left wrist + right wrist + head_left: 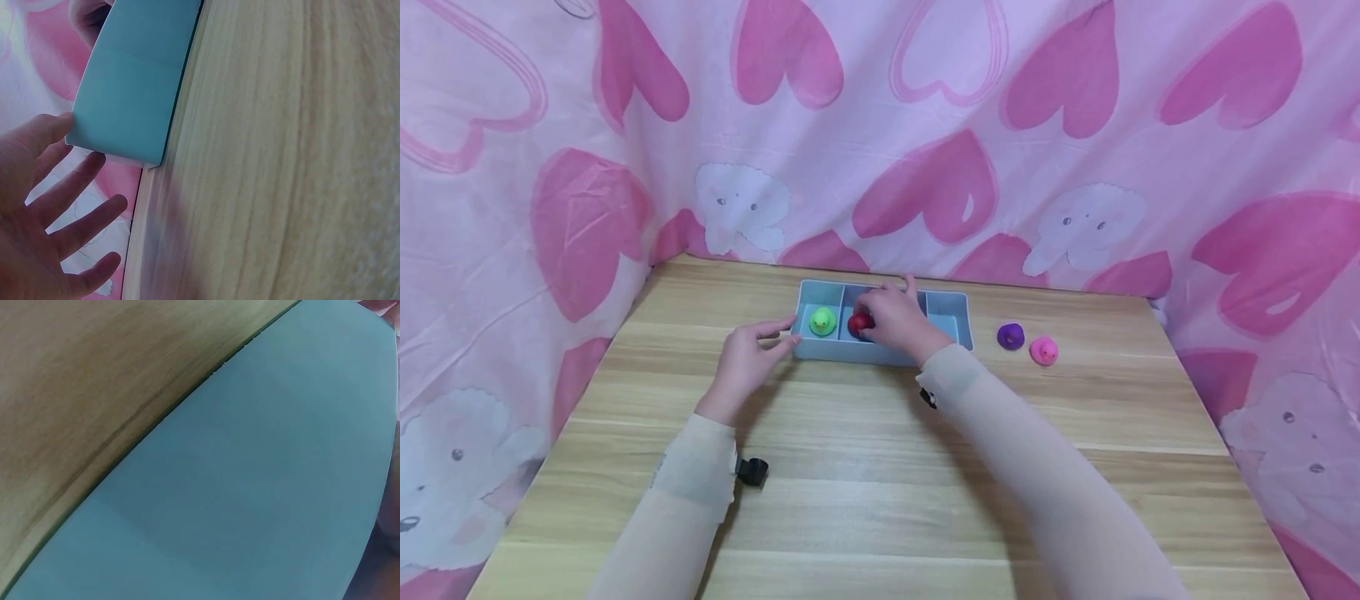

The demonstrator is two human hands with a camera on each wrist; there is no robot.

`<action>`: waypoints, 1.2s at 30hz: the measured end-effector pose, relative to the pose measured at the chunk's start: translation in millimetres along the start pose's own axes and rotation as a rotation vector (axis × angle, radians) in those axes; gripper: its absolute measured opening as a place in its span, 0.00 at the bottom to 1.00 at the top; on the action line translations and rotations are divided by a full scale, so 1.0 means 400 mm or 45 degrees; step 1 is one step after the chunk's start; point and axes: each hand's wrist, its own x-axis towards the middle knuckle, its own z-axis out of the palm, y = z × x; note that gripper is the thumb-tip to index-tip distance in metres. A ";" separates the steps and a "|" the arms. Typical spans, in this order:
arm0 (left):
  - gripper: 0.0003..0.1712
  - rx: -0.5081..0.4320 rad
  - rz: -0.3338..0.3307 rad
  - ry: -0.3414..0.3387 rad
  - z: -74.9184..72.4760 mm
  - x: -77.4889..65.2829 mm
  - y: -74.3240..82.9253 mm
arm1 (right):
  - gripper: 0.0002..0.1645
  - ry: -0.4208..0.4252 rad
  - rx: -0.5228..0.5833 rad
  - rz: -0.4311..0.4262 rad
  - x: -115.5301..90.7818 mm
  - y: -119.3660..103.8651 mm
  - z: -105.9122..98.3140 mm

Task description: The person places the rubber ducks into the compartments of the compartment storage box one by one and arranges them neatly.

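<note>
A grey-blue box (865, 352) with three compartments stands near the back of the table. In its left compartment sits a green toy duck (822, 322). My right hand (897, 318) reaches into the middle compartment and pinches a red toy duck (857, 325), partly hidden by the fingers. At the box's left end is my left hand (741, 367), its thumb and index finger touching the corner. The left wrist view shows that hand's other fingers (94, 225) spread and extended beside the box. Only the box's front wall (250, 462) fills most of the right wrist view.
To the right of the box, a purple toy duck (1011, 336) and a pink toy duck (1043, 351) sit close together on the wooden table (850, 500). A pink heart-patterned curtain (925, 183) hangs along the table's back and sides.
</note>
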 end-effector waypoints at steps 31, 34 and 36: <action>0.26 -0.031 -0.004 0.021 0.005 -0.002 -0.003 | 0.26 0.288 0.290 0.100 -0.125 0.061 -0.077; 0.26 -0.033 0.002 0.025 0.007 -0.002 -0.002 | 0.26 0.324 0.301 0.123 -0.146 0.076 -0.084; 0.26 -0.030 0.007 0.028 0.007 -0.002 0.000 | 0.26 0.340 0.313 0.139 -0.160 0.084 -0.089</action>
